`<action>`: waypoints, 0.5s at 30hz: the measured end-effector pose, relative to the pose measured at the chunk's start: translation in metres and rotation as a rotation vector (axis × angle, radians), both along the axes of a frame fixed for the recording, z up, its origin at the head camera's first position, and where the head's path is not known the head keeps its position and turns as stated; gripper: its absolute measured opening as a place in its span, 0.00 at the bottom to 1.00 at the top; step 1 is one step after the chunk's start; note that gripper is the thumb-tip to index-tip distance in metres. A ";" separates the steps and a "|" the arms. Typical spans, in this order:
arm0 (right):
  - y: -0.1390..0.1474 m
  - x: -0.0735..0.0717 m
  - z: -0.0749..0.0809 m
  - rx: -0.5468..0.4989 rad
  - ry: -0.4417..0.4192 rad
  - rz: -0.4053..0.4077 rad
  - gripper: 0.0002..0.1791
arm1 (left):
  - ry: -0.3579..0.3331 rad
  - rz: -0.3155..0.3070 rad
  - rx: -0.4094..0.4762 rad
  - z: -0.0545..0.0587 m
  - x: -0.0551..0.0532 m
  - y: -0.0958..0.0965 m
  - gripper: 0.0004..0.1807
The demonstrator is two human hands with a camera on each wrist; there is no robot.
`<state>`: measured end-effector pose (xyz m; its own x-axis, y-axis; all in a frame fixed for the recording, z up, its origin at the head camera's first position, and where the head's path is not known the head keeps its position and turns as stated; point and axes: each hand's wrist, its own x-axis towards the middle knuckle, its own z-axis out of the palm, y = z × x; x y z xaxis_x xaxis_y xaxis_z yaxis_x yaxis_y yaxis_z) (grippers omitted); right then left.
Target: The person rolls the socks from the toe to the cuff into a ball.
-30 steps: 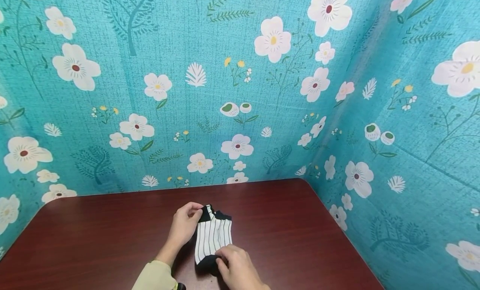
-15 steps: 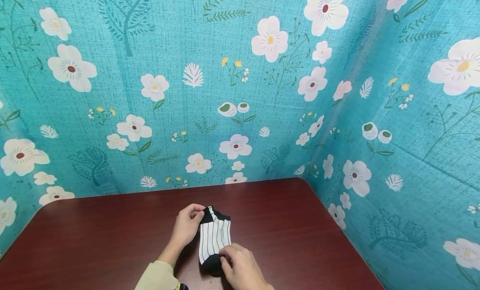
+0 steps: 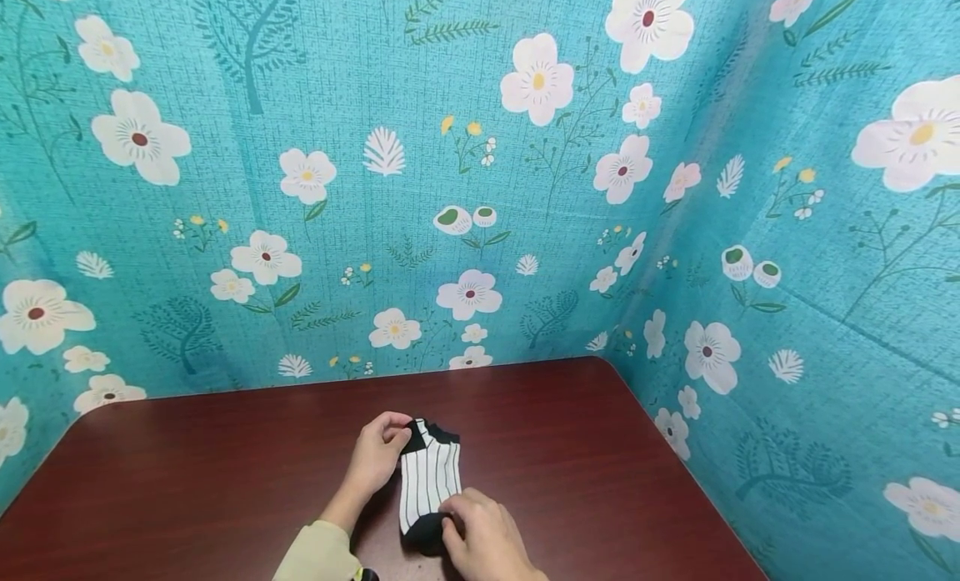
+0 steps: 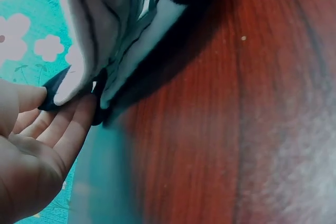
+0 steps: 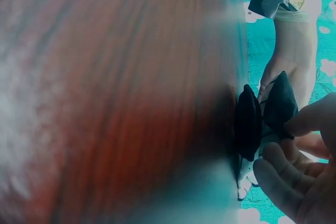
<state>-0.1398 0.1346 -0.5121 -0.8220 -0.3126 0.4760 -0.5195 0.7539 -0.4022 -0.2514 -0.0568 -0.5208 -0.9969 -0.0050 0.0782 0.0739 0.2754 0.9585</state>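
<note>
A white ankle sock with thin black stripes (image 3: 431, 481) is held between the two hands near the front of the table. My left hand (image 3: 375, 458) pinches its black heel at the upper left, thumb against fingers, as the left wrist view shows too. The black toe (image 3: 425, 533) is at the near end, where my right hand (image 3: 486, 538) pinches its right side. In the right wrist view two black toe ends, one by the fingers (image 5: 281, 103) and another beside it (image 5: 248, 123), lie one against the other, so two socks appear stacked.
The dark red wooden table (image 3: 600, 481) has rounded far corners. Teal floral cloth (image 3: 337, 189) hangs behind it and along its right side. A dark device (image 5: 266, 2) is strapped on the left wrist, over a pale sleeve (image 3: 315, 554).
The near end of the socks has swung slightly right, so they lie straighter. Both hands have kept their hold and moved a little with them; the head view has shifted slightly.
</note>
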 end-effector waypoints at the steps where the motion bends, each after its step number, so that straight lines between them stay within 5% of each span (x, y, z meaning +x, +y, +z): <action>1: 0.000 0.000 -0.001 0.007 -0.009 -0.004 0.06 | -0.001 0.001 -0.013 -0.001 0.000 0.000 0.08; 15: 0.000 0.001 -0.005 0.056 -0.137 -0.025 0.05 | -0.061 -0.055 0.014 -0.009 -0.002 0.004 0.17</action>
<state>-0.1393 0.1347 -0.5169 -0.8858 -0.3143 0.3413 -0.4437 0.7891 -0.4248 -0.2535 -0.0532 -0.5300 -0.9986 0.0494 0.0178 0.0300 0.2588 0.9655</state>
